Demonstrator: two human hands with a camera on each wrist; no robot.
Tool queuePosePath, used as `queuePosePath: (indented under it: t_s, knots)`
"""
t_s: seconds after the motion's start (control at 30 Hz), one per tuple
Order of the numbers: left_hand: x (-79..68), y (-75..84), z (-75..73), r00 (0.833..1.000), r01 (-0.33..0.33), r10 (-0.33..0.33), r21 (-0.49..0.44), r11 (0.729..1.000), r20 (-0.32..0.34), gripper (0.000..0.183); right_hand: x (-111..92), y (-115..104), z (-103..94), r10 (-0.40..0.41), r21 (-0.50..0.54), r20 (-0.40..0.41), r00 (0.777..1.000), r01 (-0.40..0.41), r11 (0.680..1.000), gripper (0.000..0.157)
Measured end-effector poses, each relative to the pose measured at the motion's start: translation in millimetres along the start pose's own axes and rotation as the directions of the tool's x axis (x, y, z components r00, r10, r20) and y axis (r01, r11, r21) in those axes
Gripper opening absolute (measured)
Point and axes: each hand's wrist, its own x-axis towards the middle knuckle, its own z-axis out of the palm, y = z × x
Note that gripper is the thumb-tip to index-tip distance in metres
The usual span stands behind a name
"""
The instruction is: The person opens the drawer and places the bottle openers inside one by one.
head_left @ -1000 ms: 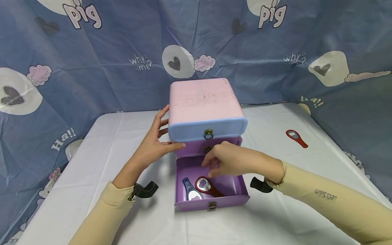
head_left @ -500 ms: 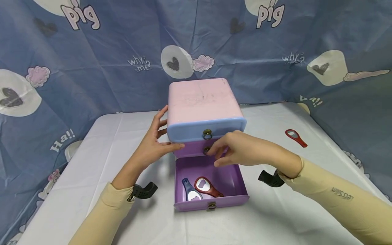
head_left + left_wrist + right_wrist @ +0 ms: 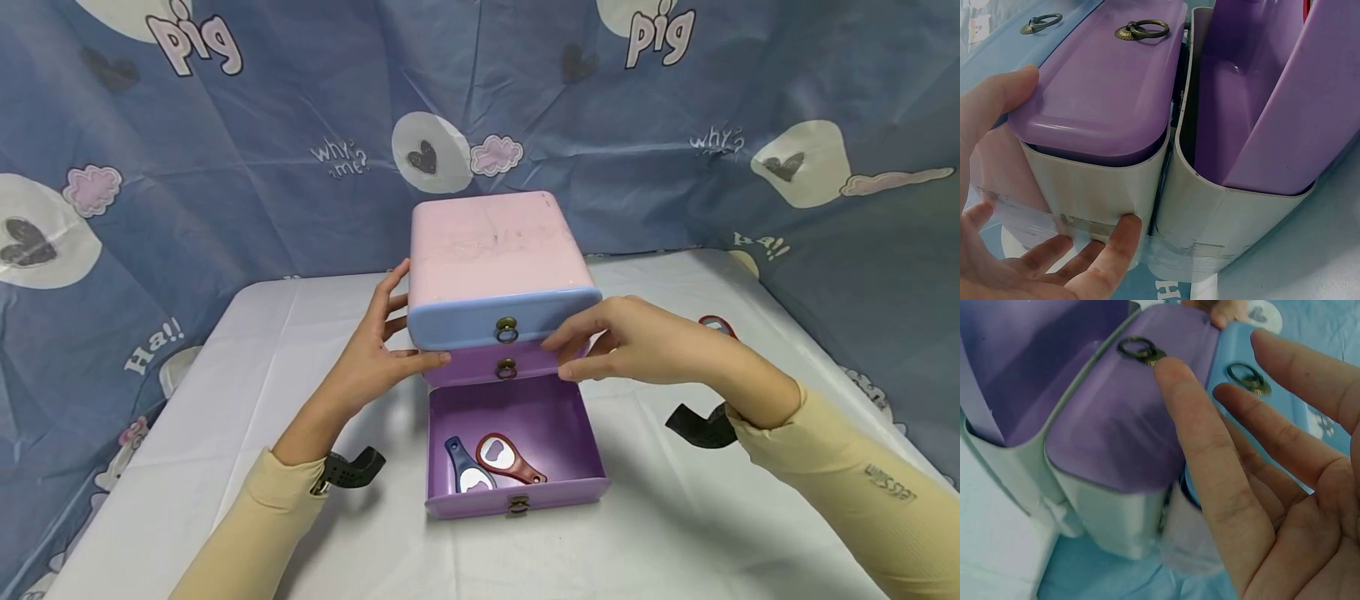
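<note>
A small drawer cabinet (image 3: pixel 495 242) with a pink top stands mid-table. My left hand (image 3: pixel 378 354) holds its left front corner, thumb on the front and fingers spread along the side. The blue top drawer (image 3: pixel 450 325) and purple middle drawer (image 3: pixel 465 367) are closed. The purple bottom drawer (image 3: pixel 562 433) is pulled out. Inside lie a blue bottle opener (image 3: pixel 465 467) and a red bottle opener (image 3: pixel 504 457). My right hand (image 3: pixel 637 342), holding nothing, hovers by the cabinet's right front, fingers loosely bent; in the right wrist view its palm (image 3: pixel 1310 531) is bare.
Another red bottle opener (image 3: pixel 717 323) lies on the white-covered table (image 3: pixel 660 500) to the right, mostly hidden behind my right hand. A blue patterned cloth (image 3: pixel 300 100) hangs behind the table. Ring pulls (image 3: pixel 507 330) stick out from the drawer fronts.
My right hand has risen out of the bottom drawer and moved right, leaving the red bottle opener inside. My left hand has stayed on the cabinet.
</note>
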Motion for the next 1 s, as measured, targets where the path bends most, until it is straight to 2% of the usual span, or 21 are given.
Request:
queuePosePath:
  t_s: [0.3, 0.47, 0.7, 0.9, 1.0]
  knots:
    - [-0.1, 0.0, -0.4, 1.0, -0.005, 0.005, 0.005, 1.0, -0.003, 0.125, -16.3, 15.3, -21.7, 0.034, 0.095, -0.024, 0.999, -0.031, 0.995, 0.039]
    - [0.5, 0.2, 0.1, 1.0, -0.008, 0.008, 0.004, 1.0, -0.003, 0.125, -25.4, 33.4, -35.9, 0.066, 0.142, -0.043, 0.997, -0.059, 0.988, 0.036]
    - [0.4, 0.6, 0.1, 1.0, -0.004, 0.004, 0.01, 1.0, -0.005, 0.125, -30.0, 72.5, -58.1, 0.151, 0.201, -0.103, 0.983, -0.129, 0.971, 0.043]
    - [0.6, 0.5, 0.4, 1.0, 0.002, -0.002, 0.007, 1.0, -0.004, 0.125, -28.6, 117.8, -70.1, 0.23, 0.195, -0.22, 0.948, -0.188, 0.962, 0.045]
    - [1.0, 0.6, 0.6, 1.0, 0.005, -0.005, 0.005, 1.0, -0.003, 0.124, -29.0, 144.5, -75.3, 0.257, 0.212, -0.243, 0.935, -0.207, 0.955, 0.047]
